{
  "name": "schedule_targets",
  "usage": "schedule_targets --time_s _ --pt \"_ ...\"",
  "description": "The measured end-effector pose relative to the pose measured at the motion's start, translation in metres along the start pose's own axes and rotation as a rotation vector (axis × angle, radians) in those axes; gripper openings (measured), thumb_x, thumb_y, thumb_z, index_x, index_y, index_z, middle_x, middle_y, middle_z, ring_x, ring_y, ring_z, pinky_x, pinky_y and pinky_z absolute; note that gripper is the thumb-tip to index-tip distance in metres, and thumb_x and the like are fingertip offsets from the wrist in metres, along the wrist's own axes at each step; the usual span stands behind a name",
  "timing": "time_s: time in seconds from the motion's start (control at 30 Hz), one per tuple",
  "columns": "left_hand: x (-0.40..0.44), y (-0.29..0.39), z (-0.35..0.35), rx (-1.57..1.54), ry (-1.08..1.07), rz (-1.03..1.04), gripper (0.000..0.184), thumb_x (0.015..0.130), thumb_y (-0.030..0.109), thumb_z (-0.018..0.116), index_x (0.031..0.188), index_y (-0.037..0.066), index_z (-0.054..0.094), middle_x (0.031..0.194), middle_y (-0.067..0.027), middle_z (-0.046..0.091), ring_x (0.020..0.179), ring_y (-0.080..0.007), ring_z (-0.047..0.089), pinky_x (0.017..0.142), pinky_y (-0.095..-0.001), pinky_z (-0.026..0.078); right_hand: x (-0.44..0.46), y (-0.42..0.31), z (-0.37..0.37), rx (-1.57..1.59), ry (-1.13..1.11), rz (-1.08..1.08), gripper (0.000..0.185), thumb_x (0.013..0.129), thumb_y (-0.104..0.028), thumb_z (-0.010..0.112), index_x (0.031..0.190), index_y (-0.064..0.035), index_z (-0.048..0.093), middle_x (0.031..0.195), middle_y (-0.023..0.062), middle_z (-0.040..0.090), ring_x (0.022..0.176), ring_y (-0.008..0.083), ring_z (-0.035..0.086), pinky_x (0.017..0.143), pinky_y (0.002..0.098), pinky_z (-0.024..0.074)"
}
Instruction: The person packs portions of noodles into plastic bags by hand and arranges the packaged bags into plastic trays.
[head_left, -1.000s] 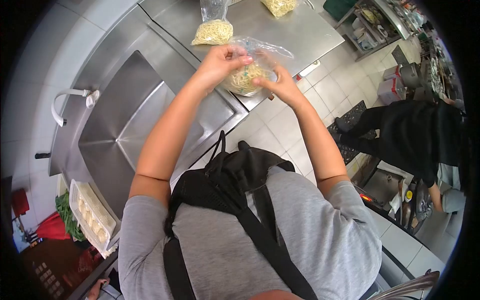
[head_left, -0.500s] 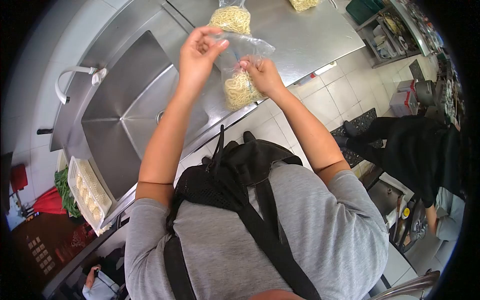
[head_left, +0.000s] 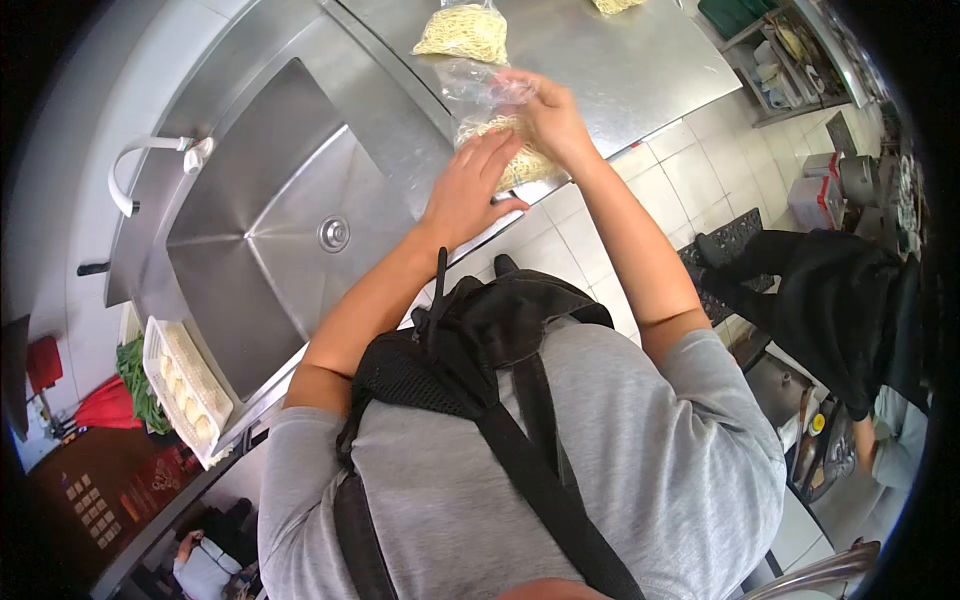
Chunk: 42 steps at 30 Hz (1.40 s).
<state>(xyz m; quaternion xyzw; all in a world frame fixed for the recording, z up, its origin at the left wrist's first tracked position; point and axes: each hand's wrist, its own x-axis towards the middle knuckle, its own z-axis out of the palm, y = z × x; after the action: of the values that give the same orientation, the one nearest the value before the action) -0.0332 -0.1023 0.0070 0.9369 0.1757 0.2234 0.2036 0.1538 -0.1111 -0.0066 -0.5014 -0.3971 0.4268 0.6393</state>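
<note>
Noodle bag [head_left: 530, 170] is at the edge of the table [head_left: 620, 75], left hand [head_left: 473, 187] spread on its filled part, apparently steadying it, while the right hand [head_left: 550, 117] pinches the loose top.

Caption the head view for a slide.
Left hand on a bag of noodles, right hand at its clear plastic top, beside a steel sink.

Both arms [head_left: 640, 240] reach forward; the left hand [head_left: 472, 192] is stretched palm down, the right hand [head_left: 545, 112] is curled, pinching.
</note>
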Motion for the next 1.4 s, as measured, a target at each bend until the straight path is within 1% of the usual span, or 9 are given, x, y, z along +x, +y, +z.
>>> schedule_targets --time_s 0.1,0.2,0.3,0.43,0.63,0.73,0.9,1.2,1.4 --pt "0.006 -0.009 0.007 0.024 -0.017 -0.044 0.076 0.074 0.027 0.08 0.137 0.006 0.044 0.135 -0.0143 0.053 0.128 -0.0337 0.047 0.109 -0.0424 0.039 -0.033 -0.043 0.016 -0.574 0.407 -0.62 0.05 0.086 -0.004 0.063 0.135 -0.0059 0.052 0.126 0.0158 0.058 0.113 0.0315 0.058 0.1 0.0386 0.0449" --pt "0.013 -0.009 0.001 -0.045 -0.139 -0.233 0.074 0.075 0.022 0.079 0.138 0.006 0.043 0.134 -0.0137 0.055 0.126 -0.0332 0.05 0.104 -0.0413 0.043 -0.06 -0.046 -0.009 -0.974 -0.381 -0.689 0.055 0.08 -0.005 0.068 0.132 -0.0059 0.051 0.13 0.0168 0.054 0.121 0.0375 0.051 0.102 0.045 0.043" --pt "0.015 -0.011 -0.008 -0.219 -0.146 -0.281 0.071 0.076 0.019 0.078 0.138 0.008 0.045 0.13 -0.0138 0.058 0.122 -0.0333 0.054 0.101 -0.0398 0.045 -0.062 -0.018 -0.015 -1.044 -0.316 -0.741 0.056 0.078 -0.012 0.07 0.13 -0.0071 0.051 0.127 0.0151 0.056 0.115 0.0369 0.054 0.098 0.0439 0.045" --pt "0.02 -0.022 -0.02 -0.584 -0.158 -0.393 0.058 0.081 0.02 0.075 0.133 0.01 0.053 0.121 -0.0126 0.064 0.118 -0.0327 0.057 0.099 -0.0367 0.045 -0.051 -0.016 -0.023 -1.066 -0.346 -0.622 0.048 0.082 -0.018 0.068 0.127 -0.0082 0.054 0.113 0.0138 0.059 0.103 0.0349 0.056 0.089 0.0428 0.0468" --pt "0.026 -0.039 0.006 -0.265 0.124 -0.354 0.024 0.091 0.021 0.062 0.111 0.009 0.065 0.109 -0.0059 0.068 0.093 -0.03 0.06 0.084 -0.0405 0.044 -0.027 -0.01 -0.012 -1.124 -0.222 -0.263 0.029 0.095 -0.031 0.053 0.114 -0.0111 0.063 0.102 0.0133 0.06 0.095 0.0367 0.056 0.082 0.0433 0.0479" --pt "0.037 -0.037 0.009 0.245 0.152 -0.289 0.024 0.091 0.022 0.061 0.11 0.01 0.063 0.112 -0.0031 0.065 0.093 -0.0269 0.054 0.086 -0.0421 0.039 -0.012 -0.011 -0.004 -1.177 -0.185 -0.06 0.029 0.1 -0.034 0.047 0.107 -0.0128 0.066 0.1 0.013 0.06 0.095 0.0365 0.058 0.08 0.0444 0.0483" --pt "0.028 -0.005 0.008 0.322 0.106 0.017 0.057 0.081 0.034 0.071 0.126 0.005 0.051 0.125 -0.0083 0.053 0.115 -0.028 0.047 0.097 -0.045 0.034 0.002 -0.005 -0.009 -1.159 -0.183 -0.014 0.028 0.099 -0.032 0.046 0.104 -0.0129 0.066 0.098 0.0135 0.059 0.093 0.0358 0.059 0.077 0.045 0.0488" --pt "0.046 -0.023 0.011 0.312 0.014 -0.101 0.063 0.07 0.028 0.08 0.121 0.004 0.052 0.121 -0.0116 0.055 0.115 -0.03 0.049 0.094 -0.0441 0.037 -0.029 0.001 -0.017 -1.135 -0.097 -0.72 0.05 0.083 -0.008 0.058 0.132 -0.0117 0.053 0.122 0.0083 0.058 0.117 0.029 0.051 0.099 0.0442 0.0358" --pt "0.06 -0.038 -0.003 0.005 -0.322 -0.27 0.061 0.071 0.026 0.081 0.121 0.006 0.053 0.117 -0.0093 0.056 0.113 -0.0284 0.05 0.094 -0.0436 0.037 -0.042 0.0 -0.023 -1.129 -0.129 -0.619 0.048 0.086 -0.017 0.061 0.133 -0.0107 0.052 0.121 0.0081 0.059 0.111 0.0272 0.053 0.093 0.0413 0.0358"
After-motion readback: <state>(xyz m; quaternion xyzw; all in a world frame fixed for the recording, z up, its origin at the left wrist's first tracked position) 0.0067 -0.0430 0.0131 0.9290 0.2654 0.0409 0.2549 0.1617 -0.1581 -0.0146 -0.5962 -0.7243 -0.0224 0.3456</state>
